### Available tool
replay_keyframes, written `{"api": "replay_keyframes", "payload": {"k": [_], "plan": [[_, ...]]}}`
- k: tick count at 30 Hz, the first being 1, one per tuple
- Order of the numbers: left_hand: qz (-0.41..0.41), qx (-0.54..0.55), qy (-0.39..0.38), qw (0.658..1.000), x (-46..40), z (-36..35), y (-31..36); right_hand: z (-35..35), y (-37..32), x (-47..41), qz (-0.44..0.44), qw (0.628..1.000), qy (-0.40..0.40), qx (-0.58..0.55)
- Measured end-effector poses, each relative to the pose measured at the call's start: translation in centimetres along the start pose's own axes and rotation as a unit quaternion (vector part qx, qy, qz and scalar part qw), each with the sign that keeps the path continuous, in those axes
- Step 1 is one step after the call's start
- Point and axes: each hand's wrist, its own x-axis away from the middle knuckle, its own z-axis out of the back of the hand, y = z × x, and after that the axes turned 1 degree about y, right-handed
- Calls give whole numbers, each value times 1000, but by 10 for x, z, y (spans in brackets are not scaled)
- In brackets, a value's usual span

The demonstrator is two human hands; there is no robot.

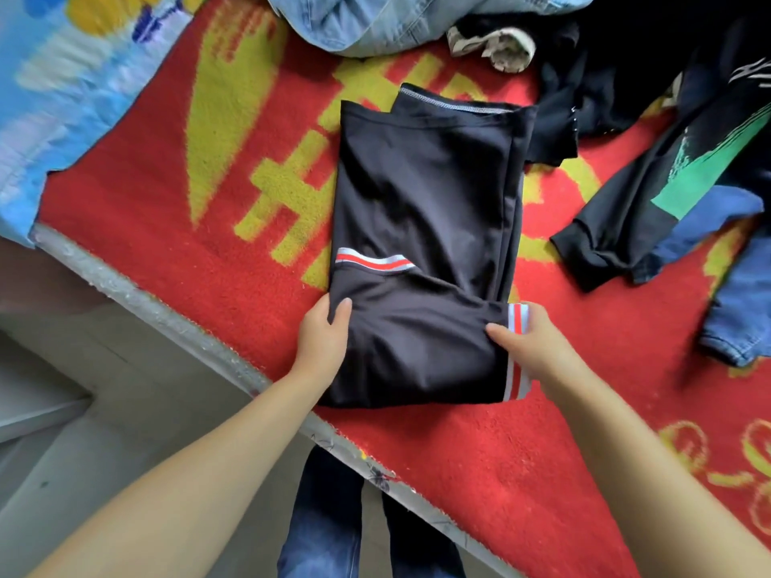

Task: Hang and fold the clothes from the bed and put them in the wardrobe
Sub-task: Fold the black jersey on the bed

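A smooth, slightly shiny black garment (pixel 421 244) lies folded into a long rectangle on a coarse red blanket (pixel 175 227) with yellow characters, which covers the bed (pixel 137 294). Grey-and-red striped bands trim it: one curves across its lower middle, another runs down its near right edge. At its far end a grey-stitched hem shows.

The left hand (pixel 323 340) pinches the garment's near left edge, thumb on top and fingers tucked under the cloth. The right hand (pixel 527 340) grips the near right edge at the striped band, thumb pressed on the black fabric, fingers curled behind the band (mostly hidden).

The garment's near corner reaches almost to the bed's edge, which runs diagonally from upper left to lower right; beyond it lies pale floor (pixel 83 410) and the person's jeans-clad legs (pixel 329 531). Bare blanket stays open to the left of the garment and in the near right.

Faded denim (pixel 375 22) bunches at the top, cut off by the frame. A dark heap (pixel 617 68) and a black top with a green print (pixel 667 173) sprawl to the right over blue denim (pixel 738 310). A small beige crumpled piece (pixel 500 45) is hard to identify.
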Motion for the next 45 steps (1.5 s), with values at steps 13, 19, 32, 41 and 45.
{"api": "replay_keyframes", "payload": {"k": [13, 19, 32, 41, 45], "plan": [[132, -108, 15, 985, 47, 5, -42, -29, 47, 55, 23, 992, 74, -102], [73, -151, 47, 985, 56, 5, -46, -37, 56, 64, 23, 984, 166, 65], [-386, -528, -217, 725, 81, 21, -59, -54, 62, 85, 359, 786, 22, 503], [-215, -607, -368, 671, 59, 8, -25, -55, 34, 66, 270, 749, -100, 597], [-53, -383, -573, 722, 53, 41, 22, -18, 7, 70, 285, 761, -193, 550]]}}
